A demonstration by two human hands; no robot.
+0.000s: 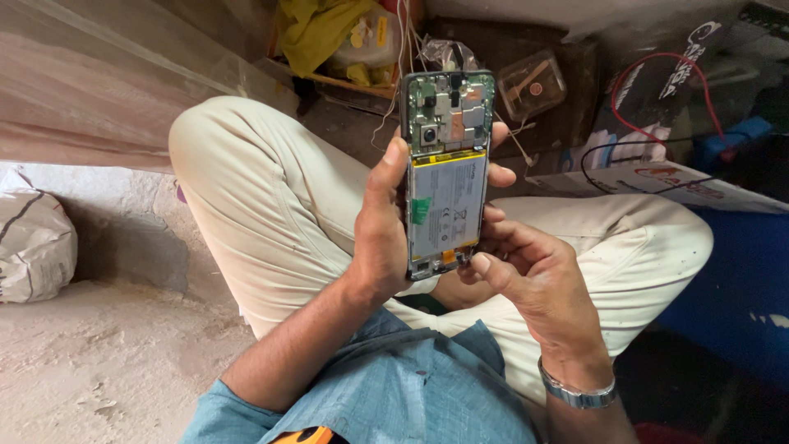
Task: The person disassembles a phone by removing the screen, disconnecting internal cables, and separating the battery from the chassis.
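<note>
Head-camera view, looking down at a seated person's lap, knees bent in cream trousers (271, 197).

Opened smartphone (446, 173), back cover off, held upright above the lap, between the knees. Showing at top: green circuit board with metal shields and a camera module. Below it: large pale battery (445, 205) with yellow edging and a small green tab on its left side.

Left hand (382, 230) wrapped around the phone's left edge, thumb up along the side, fingertips curling round the right edge; firmly closed on the phone. Right hand (526, 267) at the phone's lower right corner, fingers curled together, thumb and fingertips touching the bottom edge near the small lower board; unclear whether pinching anything there. Silver bracelet (578, 395) on the right wrist.

Judged from this: probing or lifting at the bottom end of the phone. Best done with the left grip kept on the frame only, off the battery face; light pressure from the right fingertips; no bending of the battery; no tugging on thin ribbon parts.

Around: dusty concrete floor (99, 362), a white sack (33, 242) at left, red wire (657, 66) and a clear plastic box (532, 85) beyond the knees.
</note>
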